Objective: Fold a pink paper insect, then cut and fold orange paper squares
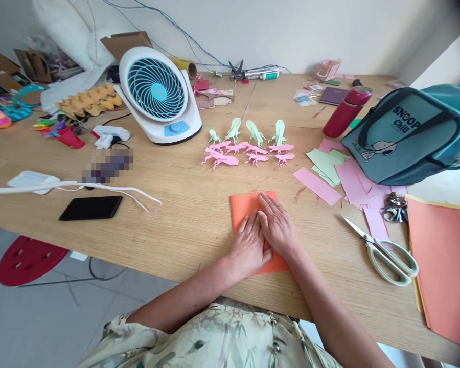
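Observation:
An orange sheet of paper (pixel 240 203), which looks folded, lies flat near the table's front edge. My left hand (pixel 249 245) rests on its middle with the palm down and fingers stretched out. Just to the right, my right hand (pixel 278 225) also presses on the paper, fingers flat and pointing away from me. The two hands touch, and together they hide much of the sheet. Beyond them stand folded pink paper insects (pixel 224 159) and, behind those, pale green paper insects (pixel 255 134) in a row.
Scissors (pixel 381 250) lie to the right, beside a stack of orange paper (pixel 444 266) and pink strips (pixel 317 185). A teal bag (pixel 406 133) and a red flask (pixel 347 112) stand behind. On the left are a fan (pixel 159 94), a black phone (pixel 91 208) and a white cable (pixel 30 189).

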Action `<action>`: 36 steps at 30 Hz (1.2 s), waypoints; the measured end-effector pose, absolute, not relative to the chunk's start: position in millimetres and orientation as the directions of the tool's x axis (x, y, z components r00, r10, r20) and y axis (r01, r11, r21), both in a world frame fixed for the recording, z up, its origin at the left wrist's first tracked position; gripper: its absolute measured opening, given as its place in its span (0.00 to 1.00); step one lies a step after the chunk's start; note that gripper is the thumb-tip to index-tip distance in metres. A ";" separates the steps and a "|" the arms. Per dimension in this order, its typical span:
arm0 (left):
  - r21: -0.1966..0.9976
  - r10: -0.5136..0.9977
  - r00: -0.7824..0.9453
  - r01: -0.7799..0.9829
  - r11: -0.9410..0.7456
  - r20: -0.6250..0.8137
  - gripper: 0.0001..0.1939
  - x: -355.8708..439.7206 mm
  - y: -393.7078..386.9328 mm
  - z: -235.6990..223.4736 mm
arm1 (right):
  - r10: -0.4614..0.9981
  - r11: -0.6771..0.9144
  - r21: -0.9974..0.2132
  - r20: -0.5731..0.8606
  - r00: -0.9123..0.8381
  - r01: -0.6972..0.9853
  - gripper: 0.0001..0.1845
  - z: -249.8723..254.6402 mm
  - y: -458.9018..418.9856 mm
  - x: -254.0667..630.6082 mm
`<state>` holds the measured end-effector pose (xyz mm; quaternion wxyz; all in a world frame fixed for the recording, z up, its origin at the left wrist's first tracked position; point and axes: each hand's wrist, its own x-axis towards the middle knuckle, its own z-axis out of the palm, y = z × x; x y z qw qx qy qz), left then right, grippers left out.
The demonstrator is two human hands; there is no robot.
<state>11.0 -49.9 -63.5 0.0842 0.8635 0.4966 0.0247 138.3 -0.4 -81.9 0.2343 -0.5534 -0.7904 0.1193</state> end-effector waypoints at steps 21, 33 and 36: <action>0.154 0.897 0.440 0.884 -0.442 0.049 0.38 2.4 -34.7 -37.4 | 0.899 0.407 -0.260 0.286 -0.333 0.876 0.28 -94.8 -0.6 138.3; 0.086 0.957 0.291 0.953 -0.291 0.014 0.38 -16.4 -13.3 -65.0 | 0.906 0.383 -0.242 0.287 -0.312 0.891 0.28 -93.9 -1.9 135.4; 0.035 0.978 0.208 0.978 -0.208 0.002 0.35 -26.9 -13.1 -64.2 | 0.911 0.370 -0.246 0.285 -0.298 0.896 0.28 -92.3 -2.1 134.2</action>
